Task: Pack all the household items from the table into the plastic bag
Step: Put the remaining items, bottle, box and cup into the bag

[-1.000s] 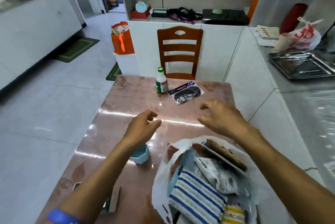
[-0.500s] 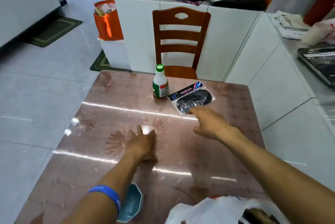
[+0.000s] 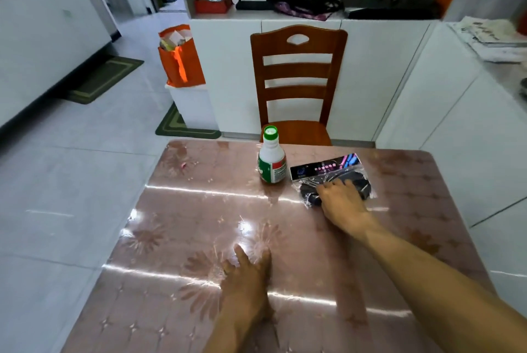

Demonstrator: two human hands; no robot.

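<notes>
A small white bottle (image 3: 271, 164) with a green cap and green-red label stands upright near the far edge of the pink glossy table (image 3: 182, 241). Just right of it lies a clear packet (image 3: 328, 167) holding something black, with a dark printed header card. My right hand (image 3: 342, 205) lies on the packet's near half, fingers bent down onto it, and the packet is flat on the table. My left hand (image 3: 246, 281) rests palm down on the table's middle, holding nothing. The plastic bag is out of view.
A brown wooden chair (image 3: 298, 75) stands tucked at the table's far edge. An orange bag (image 3: 181, 61) sits on a white box to the far left. White cabinets (image 3: 456, 130) run along the right side, close to the table.
My right hand has reached forward and landed on the black packet. My left hand has settled flat on the table. The view has tilted up, so the bag and blue bowl left the frame.
</notes>
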